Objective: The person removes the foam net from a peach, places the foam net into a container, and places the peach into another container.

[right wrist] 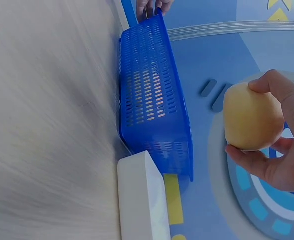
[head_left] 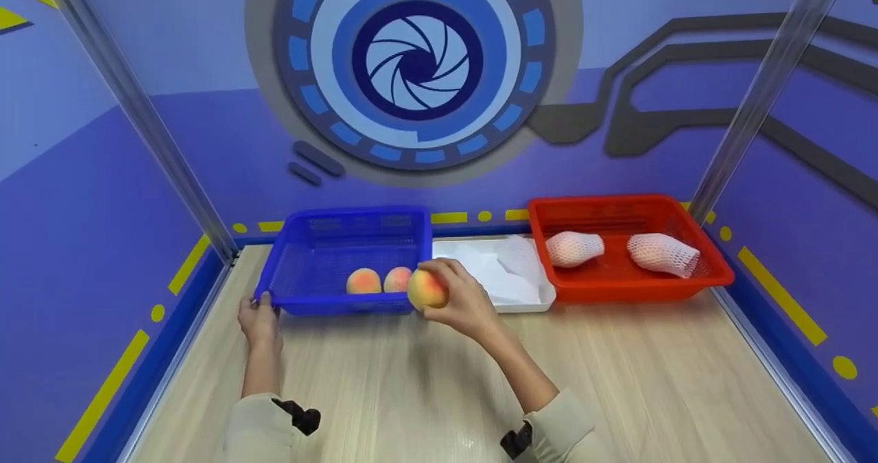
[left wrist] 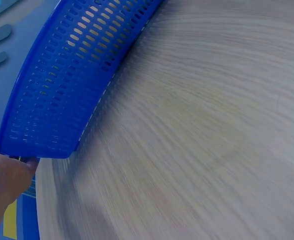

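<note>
My right hand grips a yellow-and-red peach near the front right corner of the blue basket. In the right wrist view the peach sits between thumb and fingers, higher than the basket's rim. Two more peaches, one on the left and one beside it, lie inside the blue basket near its front wall. At that basket's front left corner, my left hand holds the rim, fingers over the edge; the left wrist view shows this hand at the basket's corner.
A white tray with white foam netting stands between the baskets. To its right, a red basket contains two net-wrapped fruits, one left and one right. Behind them rises a printed wall; metal posts mark the corners.
</note>
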Demonstrator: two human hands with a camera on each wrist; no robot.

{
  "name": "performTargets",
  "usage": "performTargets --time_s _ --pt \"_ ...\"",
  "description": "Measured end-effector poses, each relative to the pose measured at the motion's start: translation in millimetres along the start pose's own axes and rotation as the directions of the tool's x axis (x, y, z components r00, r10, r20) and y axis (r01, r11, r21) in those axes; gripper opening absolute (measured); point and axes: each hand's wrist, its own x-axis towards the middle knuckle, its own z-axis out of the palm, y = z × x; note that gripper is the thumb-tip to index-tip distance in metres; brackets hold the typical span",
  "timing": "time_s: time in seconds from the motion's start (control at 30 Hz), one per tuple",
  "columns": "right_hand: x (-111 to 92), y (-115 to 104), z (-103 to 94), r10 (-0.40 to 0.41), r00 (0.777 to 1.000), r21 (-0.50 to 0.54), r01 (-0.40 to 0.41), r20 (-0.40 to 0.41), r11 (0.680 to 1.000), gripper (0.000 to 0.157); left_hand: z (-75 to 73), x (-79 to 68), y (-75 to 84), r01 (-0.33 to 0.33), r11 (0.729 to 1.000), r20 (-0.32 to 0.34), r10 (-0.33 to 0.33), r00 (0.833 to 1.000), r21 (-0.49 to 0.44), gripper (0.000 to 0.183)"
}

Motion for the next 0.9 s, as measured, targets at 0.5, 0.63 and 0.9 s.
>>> performTargets --time_s 0.5,0.63,0.9 --pt "20 -4 2.7 0.038 0.998 0.032 -0.039 0.049 0.999 0.066 -1.4 -0.7 -1.4 -0.005 1.000 0.000 0.005 1.000 -0.002 0.050" --pt "31 -7 3.1 0.024 0.999 0.031 -0.026 0.047 0.999 0.065 -1.5 -1.0 -2.5 -0.008 1.000 -0.002 0.008 1.000 0.005 0.050" --pt "59 -14 2.5 0.002 0.997 0.018 -0.003 0.077 1.000 0.069 0.1 -0.2 -2.8 -0.016 1.000 -0.002 0.016 1.000 0.019 0.048"
